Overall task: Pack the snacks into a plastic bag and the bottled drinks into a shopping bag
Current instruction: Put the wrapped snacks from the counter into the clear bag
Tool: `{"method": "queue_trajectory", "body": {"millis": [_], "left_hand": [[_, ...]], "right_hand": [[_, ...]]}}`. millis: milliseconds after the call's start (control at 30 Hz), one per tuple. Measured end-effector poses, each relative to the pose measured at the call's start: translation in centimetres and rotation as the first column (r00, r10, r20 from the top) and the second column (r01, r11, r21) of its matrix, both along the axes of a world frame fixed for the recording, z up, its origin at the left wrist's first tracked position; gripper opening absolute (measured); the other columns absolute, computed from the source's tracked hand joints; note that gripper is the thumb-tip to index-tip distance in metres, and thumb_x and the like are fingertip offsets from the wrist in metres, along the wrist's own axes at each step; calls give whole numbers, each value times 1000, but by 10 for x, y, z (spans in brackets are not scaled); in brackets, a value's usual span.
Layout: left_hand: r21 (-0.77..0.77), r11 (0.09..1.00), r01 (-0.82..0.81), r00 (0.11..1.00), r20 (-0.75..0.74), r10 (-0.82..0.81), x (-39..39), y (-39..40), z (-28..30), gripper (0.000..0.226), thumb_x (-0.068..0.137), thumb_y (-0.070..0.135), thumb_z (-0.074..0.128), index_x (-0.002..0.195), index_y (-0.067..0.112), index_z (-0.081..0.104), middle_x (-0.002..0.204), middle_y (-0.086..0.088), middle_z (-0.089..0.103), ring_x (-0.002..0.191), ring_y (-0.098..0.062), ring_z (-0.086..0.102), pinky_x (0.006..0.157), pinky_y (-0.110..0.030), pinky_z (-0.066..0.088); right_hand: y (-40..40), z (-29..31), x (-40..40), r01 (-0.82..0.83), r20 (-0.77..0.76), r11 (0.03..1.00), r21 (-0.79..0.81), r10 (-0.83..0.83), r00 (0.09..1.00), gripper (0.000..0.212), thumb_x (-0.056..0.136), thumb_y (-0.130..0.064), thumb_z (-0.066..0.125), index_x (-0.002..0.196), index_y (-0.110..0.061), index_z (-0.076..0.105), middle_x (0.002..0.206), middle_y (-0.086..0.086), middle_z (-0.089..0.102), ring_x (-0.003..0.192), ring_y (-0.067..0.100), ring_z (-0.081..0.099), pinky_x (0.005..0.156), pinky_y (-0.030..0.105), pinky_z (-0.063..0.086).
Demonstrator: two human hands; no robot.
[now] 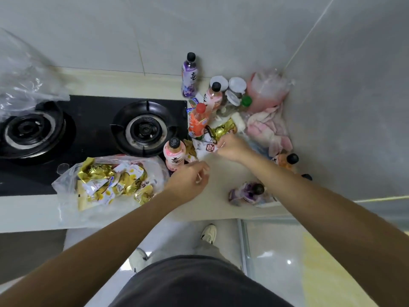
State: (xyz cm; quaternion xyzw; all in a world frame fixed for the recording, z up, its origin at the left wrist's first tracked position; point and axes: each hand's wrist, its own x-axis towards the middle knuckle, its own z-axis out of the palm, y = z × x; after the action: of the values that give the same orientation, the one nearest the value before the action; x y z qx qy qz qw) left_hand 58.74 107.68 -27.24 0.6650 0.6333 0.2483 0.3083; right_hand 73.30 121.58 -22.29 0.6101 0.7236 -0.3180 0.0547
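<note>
A clear plastic bag lies on the counter's front left, filled with several gold and white snack packets. My left hand hovers beside its mouth, fingers curled with a small white wrapper showing between them. My right hand grips a white snack packet with a red logo from a loose pile with gold packets. Bottles stand around: purple, pink, orange, pink. A purple bottle lies on its side and an orange bottle sits by the right wall.
A black two-burner gas stove fills the counter's left. Another clear bag hangs at the far left. Jars with white lids, a pink-filled bag and a pink cloth crowd the back right corner. The counter edge runs below my hands.
</note>
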Motion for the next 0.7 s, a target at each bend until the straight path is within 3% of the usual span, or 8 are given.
{"method": "queue_trajectory", "body": {"millis": [67, 200, 267, 333, 533, 700], "left_hand": [[-41, 999, -14, 998, -54, 12, 18, 21, -11, 28, 97, 27, 59, 124, 21, 64, 110, 2, 64, 97, -18, 63, 77, -35, 54], [-111, 992, -55, 985, -166, 36, 41, 67, -31, 47, 97, 27, 59, 142, 17, 52, 137, -5, 50, 129, -27, 48, 90, -37, 50], [-128, 989, -74, 975, -215, 45, 47, 90, -40, 51, 95, 25, 60, 143, 13, 50, 140, -9, 48, 131, -30, 44, 97, -43, 50], [-166, 981, -101, 960, -276, 52, 50, 111, -49, 50, 94, 26, 61, 141, 12, 49, 141, -10, 47, 131, -31, 44, 95, -44, 51], [-239, 965, -110, 894, -448, -9, 56, 142, -68, 52, 93, 23, 64, 140, 14, 46, 141, -11, 47, 129, -32, 45, 100, -45, 45], [-213, 972, -103, 816, -577, -40, 62, 143, -83, 60, 91, 22, 66, 145, 18, 40, 137, -10, 49, 125, -31, 45, 102, -45, 40]], "right_hand": [[24, -4, 12, -73, 65, 997, -37, 75, 995, 31, 91, -17, 67, 113, 4, 71, 112, 24, 72, 101, 39, 70, 76, 36, 53], [59, -28, 30, -199, 168, 979, -43, 204, 965, 30, 91, -19, 66, 118, -8, 60, 112, 12, 61, 98, 31, 62, 67, 32, 45], [75, -43, 34, -233, 211, 972, -17, 231, 950, 42, 87, -16, 68, 126, -11, 55, 127, 11, 54, 113, 31, 58, 83, 39, 51], [89, -53, 36, -293, 284, 954, 57, 266, 921, 53, 86, -15, 69, 136, -14, 51, 146, 12, 44, 134, 35, 46, 102, 47, 45], [115, -80, 31, -412, 299, 846, 340, 318, 900, 64, 70, -5, 78, 128, -11, 49, 140, 15, 45, 133, 35, 41, 107, 46, 45], [125, -99, 28, -557, 332, 803, 212, 477, 814, 72, 77, -14, 74, 143, -20, 48, 149, 5, 48, 142, 30, 39, 118, 48, 32]]}}
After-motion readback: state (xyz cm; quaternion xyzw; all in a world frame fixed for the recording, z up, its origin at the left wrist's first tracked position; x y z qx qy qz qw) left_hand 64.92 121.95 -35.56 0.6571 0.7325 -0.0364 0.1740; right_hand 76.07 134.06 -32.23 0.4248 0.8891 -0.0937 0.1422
